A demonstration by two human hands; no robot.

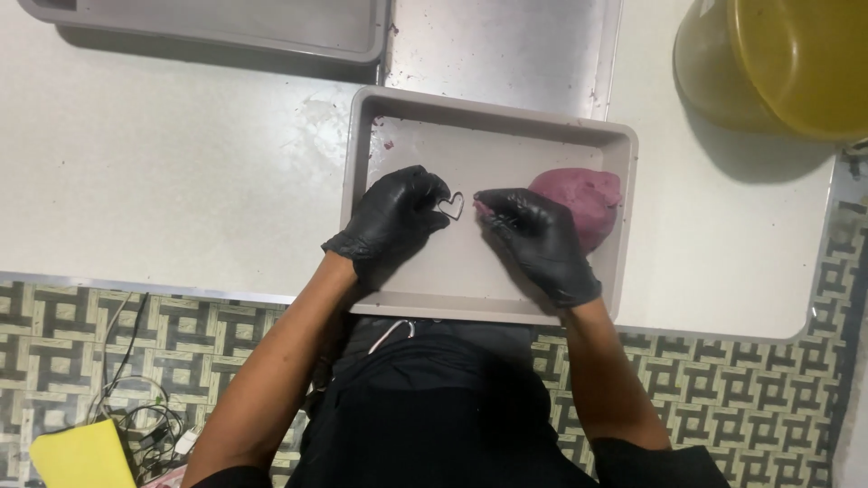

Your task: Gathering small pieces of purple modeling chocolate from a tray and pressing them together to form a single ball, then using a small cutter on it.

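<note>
Both my hands wear black gloves and hover over a grey rectangular tray on a white table. My left hand pinches a small heart-shaped metal cutter by its left edge. My right hand is closed on a small pinch of purple dough just right of the cutter. A large lump of purple dough lies in the tray's right part, partly behind my right hand.
A second grey tray sits at the top left. A yellow-green tub stands at the top right. A metal strip runs behind the tray. Patterned floor, cables and a yellow object lie below the table edge.
</note>
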